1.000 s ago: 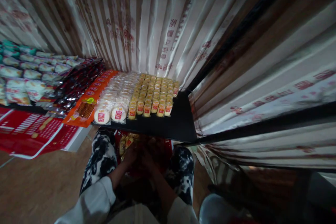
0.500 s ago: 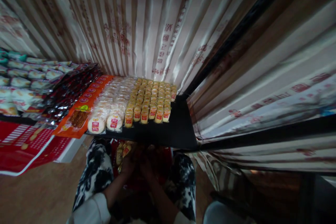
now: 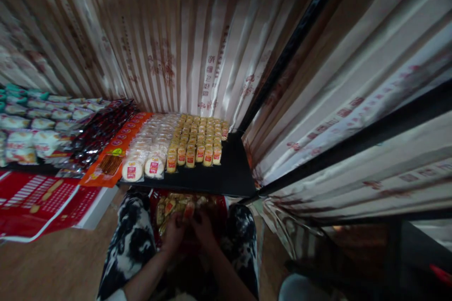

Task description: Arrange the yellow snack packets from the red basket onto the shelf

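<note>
Between my knees is a red box [image 3: 223, 207] with several small yellow wrapped snack packs [image 3: 163, 207] inside. My left hand [image 3: 174, 231] and my right hand [image 3: 202, 226] meet over it, fingers closed around one wrapped snack pack [image 3: 189, 210] with a reddish label. Shadow blurs the fingertips. Just beyond, on a black shelf [image 3: 197, 183], rows of matching yellow packs [image 3: 190, 155] stand upright, labels facing me. To their left lie round white wrapped cakes [image 3: 154, 166] in rows.
Further left on the shelf are an orange snack bag [image 3: 112, 162], dark shiny packets [image 3: 95, 134] and white packets [image 3: 42, 123]. A red printed box [image 3: 45, 202] juts out at lower left. Pleated curtains [image 3: 158, 33] and a black frame bar [image 3: 282, 66] close in the back and right.
The camera view has shifted, showing more of the box between my knees. My hands have come up slightly, and a labelled pack now shows between them.
</note>
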`<state>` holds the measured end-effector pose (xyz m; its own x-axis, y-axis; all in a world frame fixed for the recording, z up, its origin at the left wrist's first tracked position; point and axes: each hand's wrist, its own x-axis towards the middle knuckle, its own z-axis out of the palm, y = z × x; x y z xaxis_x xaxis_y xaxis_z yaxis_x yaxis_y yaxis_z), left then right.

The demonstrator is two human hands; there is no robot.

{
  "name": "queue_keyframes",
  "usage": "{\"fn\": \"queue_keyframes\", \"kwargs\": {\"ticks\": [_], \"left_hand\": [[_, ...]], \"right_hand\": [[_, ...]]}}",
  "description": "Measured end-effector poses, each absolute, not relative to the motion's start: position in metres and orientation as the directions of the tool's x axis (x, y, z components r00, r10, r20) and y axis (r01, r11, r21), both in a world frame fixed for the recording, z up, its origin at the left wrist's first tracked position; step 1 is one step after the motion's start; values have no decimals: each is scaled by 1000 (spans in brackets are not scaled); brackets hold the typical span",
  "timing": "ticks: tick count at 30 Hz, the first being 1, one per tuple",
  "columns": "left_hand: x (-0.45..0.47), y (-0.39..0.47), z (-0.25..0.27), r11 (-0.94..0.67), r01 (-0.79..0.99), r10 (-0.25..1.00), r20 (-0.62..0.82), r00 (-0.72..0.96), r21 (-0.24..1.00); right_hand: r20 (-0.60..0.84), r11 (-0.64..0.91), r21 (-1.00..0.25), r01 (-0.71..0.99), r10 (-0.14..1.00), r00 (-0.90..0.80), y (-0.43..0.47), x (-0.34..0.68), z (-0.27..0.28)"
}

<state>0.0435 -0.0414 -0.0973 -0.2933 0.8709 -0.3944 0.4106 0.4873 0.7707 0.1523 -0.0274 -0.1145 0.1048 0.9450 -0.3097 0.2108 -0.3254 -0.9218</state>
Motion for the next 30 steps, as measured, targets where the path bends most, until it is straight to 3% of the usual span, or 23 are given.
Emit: {"fn": "queue_keyframes", "kwargs": {"ticks": [7,13,20,26,30], "left_hand": [[62,-44,-63,366,231,929,-339,-151,901],[82,-16,-35,233,189,972,-236,-5,954],[132,47,-6,276,119,958,-283,43,954],[178,89,7,217,161,976,-219,-8,963],[201,115,5,235,63,970,-238,47,970]], "right_hand": [[-170,-191,-969,159,976,138,-35,176,-78],[-67,-75,-995,63,989,130,-14,202,-41],[34,25,-999,34,946,322,46,243,-29],[139,99,-988,120,909,392,112,274,-25],[184,92,-968,235,894,408,155,283,-28]]}}
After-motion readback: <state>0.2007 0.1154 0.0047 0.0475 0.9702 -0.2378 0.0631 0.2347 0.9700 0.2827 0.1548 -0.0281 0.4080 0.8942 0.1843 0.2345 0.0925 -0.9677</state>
